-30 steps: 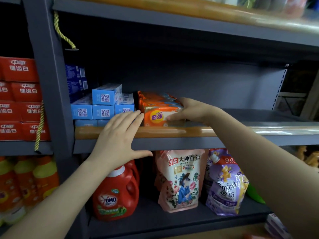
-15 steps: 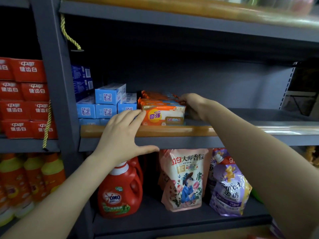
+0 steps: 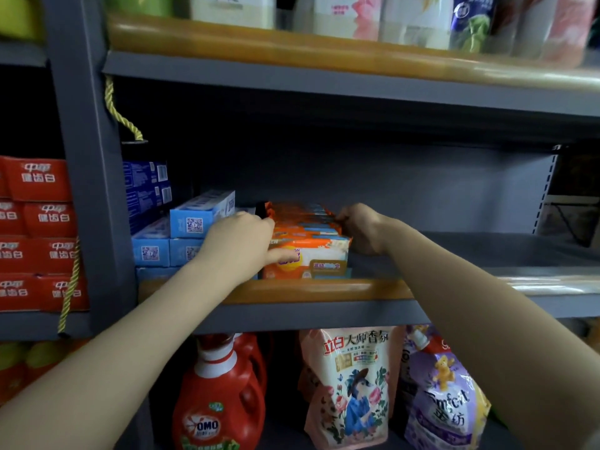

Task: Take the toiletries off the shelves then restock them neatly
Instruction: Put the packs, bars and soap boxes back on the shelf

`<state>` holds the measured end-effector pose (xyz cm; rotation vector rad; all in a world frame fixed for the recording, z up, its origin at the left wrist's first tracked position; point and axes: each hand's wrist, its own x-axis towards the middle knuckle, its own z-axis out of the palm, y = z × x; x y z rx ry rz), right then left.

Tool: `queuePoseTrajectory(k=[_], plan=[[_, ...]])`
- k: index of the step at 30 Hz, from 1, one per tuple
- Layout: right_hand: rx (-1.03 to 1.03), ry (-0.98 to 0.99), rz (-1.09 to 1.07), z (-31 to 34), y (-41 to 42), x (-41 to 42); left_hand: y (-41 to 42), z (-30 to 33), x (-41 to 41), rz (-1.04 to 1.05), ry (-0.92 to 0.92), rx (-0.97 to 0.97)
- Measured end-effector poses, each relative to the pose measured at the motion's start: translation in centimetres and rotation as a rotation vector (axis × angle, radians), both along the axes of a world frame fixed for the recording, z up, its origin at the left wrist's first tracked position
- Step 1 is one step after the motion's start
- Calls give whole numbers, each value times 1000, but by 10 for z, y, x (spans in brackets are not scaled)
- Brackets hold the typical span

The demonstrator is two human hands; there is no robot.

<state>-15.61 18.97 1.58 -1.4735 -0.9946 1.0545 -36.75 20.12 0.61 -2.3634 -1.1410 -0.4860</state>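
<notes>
A row of orange soap packs [image 3: 311, 251] stands on the middle shelf [image 3: 308, 292], with stacked light blue toothpaste boxes [image 3: 194, 222] to their left. My left hand [image 3: 240, 241] grips the left side of the row, its thumb across the front pack. On the row's right side, further back, my right hand [image 3: 360, 225] holds the packs with curled fingers. The two hands clasp the row between them.
Right of the soap the middle shelf [image 3: 487, 251] is bare. Below stand a red OMO detergent bottle [image 3: 220, 397], a pink refill pouch [image 3: 347, 384] and a purple pouch [image 3: 444, 394]. Red boxes [image 3: 39, 235] fill the left bay; bottles line the top shelf [image 3: 324, 43].
My left hand rose from the shelf's front lip onto the left side of the soap row. My right hand curled round the right side. The camera moved closer.
</notes>
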Motion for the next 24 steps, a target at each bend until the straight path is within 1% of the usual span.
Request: queuePoseTrajectory(k=[7,10,11,13,16,18,21,22,24], plan=[[22,-10,50,-3,6,13,4,-4,-2,-99,-139,-100],[4,-12,5,3,8,17,2,-6,-3,-116,-150,-78],[17,-42,-42,6,8,17,3,-7,-3,-115,-151,-54],[38,-162,-124,9,9,15,5,-10,-3,-76,-126,-6],[-18,-288,-49,8,11,8,9,-10,1,-23,-111,-15],[-41,-284,-1,8,12,7,12,-9,4,-60,-124,-30],[-27,-210,48,6,11,10,12,-9,4,-67,-137,-27],[-21,-216,46,6,11,10,12,-9,4,-69,-141,-25],[2,-320,5,4,10,9,9,-9,4,-63,-136,-33]])
